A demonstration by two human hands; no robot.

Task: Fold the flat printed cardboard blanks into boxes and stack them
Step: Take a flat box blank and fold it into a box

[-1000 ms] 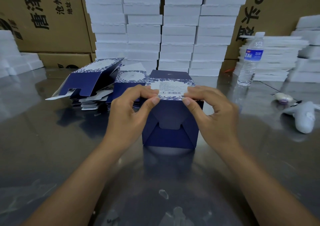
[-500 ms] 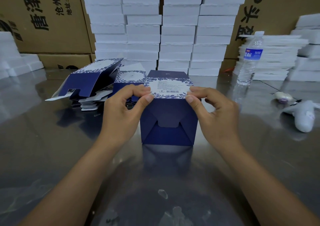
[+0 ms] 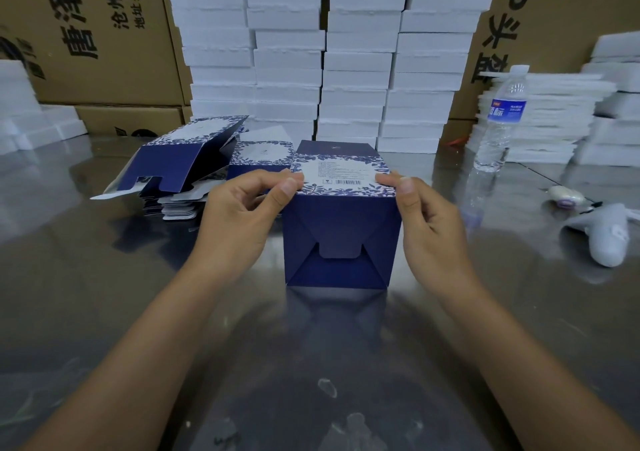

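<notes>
I see navy box (image 3: 339, 229) on steel table (image 3: 104, 295), bottom flaps facing me, left hand (image 3: 239, 222) pinching its top-left edge, right hand (image 3: 429, 232) pinching top-right, flat blanks (image 3: 180, 201) piled behind

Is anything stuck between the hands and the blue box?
No, nothing visible. The left hand and right hand both pinch the near top corners of the blue box.

Matt printed cardboard box (image 3: 341, 239) on glossy (scuffed) metal table (image 3: 104, 277).
</notes>
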